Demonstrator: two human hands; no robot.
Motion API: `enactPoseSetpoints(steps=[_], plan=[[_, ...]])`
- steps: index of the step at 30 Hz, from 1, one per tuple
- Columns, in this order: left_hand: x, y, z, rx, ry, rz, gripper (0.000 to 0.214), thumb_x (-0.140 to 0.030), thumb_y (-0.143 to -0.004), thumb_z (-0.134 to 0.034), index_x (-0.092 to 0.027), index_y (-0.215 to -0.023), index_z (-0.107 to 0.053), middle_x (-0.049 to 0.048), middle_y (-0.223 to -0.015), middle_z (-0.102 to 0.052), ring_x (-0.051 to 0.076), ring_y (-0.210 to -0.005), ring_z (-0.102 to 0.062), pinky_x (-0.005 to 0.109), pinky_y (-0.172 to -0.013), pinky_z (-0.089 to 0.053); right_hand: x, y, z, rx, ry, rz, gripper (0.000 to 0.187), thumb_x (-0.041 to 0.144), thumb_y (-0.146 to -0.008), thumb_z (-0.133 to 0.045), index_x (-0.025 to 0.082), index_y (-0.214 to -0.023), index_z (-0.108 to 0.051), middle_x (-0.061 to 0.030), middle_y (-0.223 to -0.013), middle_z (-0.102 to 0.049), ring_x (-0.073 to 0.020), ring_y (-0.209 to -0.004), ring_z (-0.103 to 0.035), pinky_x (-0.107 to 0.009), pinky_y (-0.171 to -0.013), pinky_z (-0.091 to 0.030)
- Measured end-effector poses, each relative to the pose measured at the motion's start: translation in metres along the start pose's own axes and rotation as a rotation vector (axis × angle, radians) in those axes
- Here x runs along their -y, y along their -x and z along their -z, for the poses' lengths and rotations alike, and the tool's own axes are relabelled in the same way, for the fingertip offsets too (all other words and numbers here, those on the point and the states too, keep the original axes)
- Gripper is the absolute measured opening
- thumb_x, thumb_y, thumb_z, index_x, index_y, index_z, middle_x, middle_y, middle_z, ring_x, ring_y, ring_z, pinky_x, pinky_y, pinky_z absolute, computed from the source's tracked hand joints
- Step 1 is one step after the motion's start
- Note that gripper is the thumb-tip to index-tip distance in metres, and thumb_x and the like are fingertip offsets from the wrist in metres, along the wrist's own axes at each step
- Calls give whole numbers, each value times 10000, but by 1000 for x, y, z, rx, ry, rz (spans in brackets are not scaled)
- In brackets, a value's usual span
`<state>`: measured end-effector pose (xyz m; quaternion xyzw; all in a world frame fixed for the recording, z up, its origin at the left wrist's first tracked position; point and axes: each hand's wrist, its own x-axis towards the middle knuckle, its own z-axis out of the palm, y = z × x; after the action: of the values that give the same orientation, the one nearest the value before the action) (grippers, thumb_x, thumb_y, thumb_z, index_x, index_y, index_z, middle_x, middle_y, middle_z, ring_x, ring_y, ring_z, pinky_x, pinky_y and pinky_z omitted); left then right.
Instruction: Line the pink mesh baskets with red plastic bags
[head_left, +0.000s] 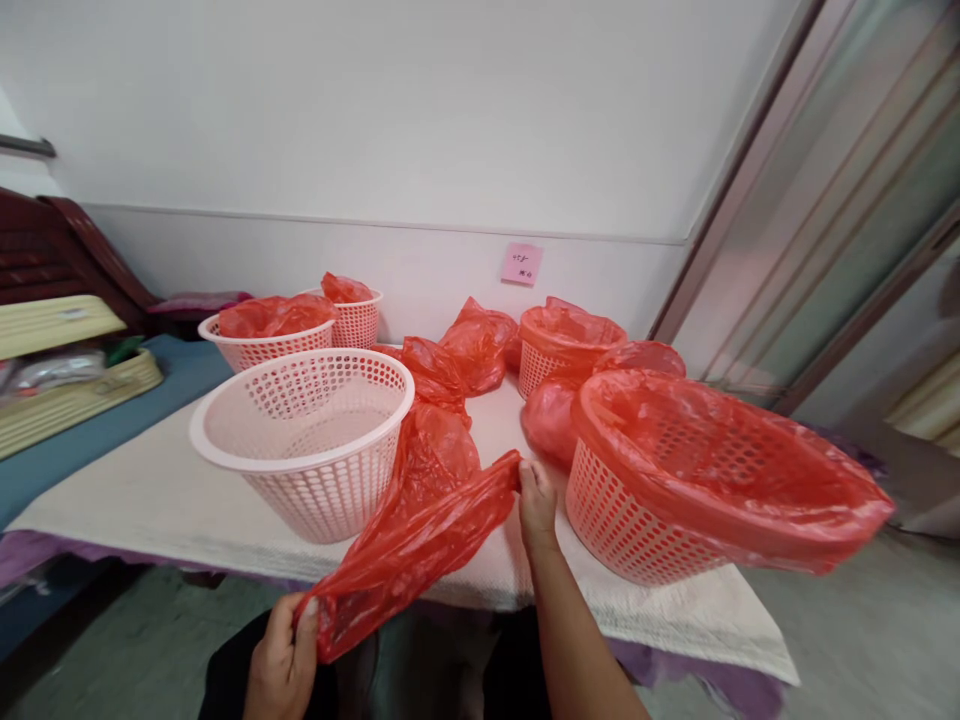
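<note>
A red plastic bag (420, 550) is stretched between my two hands over the table's front edge. My left hand (283, 650) pinches its lower left corner, low in the view. At the bag's other end, my right hand (537, 500) grips the upper right corner. To the left stands an unlined pale pink plastic basket (322, 500), upright, with perforated sides. On the right, close by my right hand, is a larger-looking basket (630, 530) with a red bag liner (720, 450) folded over its rim.
Crumpled red bags (476, 345) lie mid-table. Behind are a lined basket (536, 365) on the right and two baskets holding red plastic on the left, one nearer (262, 350), one farther (358, 325). A pink note (521, 263) is on the wall. White cloth (135, 490) covers the table.
</note>
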<state>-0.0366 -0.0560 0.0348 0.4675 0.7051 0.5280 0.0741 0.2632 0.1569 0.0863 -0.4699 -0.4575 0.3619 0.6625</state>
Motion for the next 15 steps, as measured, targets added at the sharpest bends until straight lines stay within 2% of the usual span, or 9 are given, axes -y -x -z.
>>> enactPoseSetpoints(steps=[4, 7, 11, 15], plan=[[-5, 0, 1, -29, 23, 104, 301, -503, -909, -457, -239, -895, -600, -6, -743, -691, 177, -655, -622, 265, -638, -464, 3, 4, -5, 162, 2, -39, 358, 489, -811, -524, 187, -887, -700, -59, -902, -716, -223, -830, -628, -335, -731, -503], [-4, -2, 3, -33, 56, 136, 323, -513, -912, -442, -234, -919, -604, -1, -762, -691, 179, -688, -621, 270, -665, -470, 1, 5, -6, 251, 44, -68, 277, 359, -701, -600, 202, -899, -713, -48, -919, -734, -232, -855, -639, -328, -754, -500], [2, -6, 6, -28, 90, 141, 359, -543, -892, -455, -224, -920, -618, 14, -783, -701, 183, -728, -632, 277, -696, -492, -7, 6, -6, 299, 130, -105, 233, 249, -589, -636, 217, -808, -708, -12, -793, -719, -218, -761, -620, -299, -674, -474], [7, -10, 8, -47, 105, 149, 398, -564, -864, -469, -211, -940, -635, 44, -847, -727, 203, -802, -654, 293, -730, -515, -11, 5, -4, 253, 194, -127, 93, 282, -578, -648, 212, -639, -648, 32, -598, -617, -170, -601, -522, -264, -561, -378]])
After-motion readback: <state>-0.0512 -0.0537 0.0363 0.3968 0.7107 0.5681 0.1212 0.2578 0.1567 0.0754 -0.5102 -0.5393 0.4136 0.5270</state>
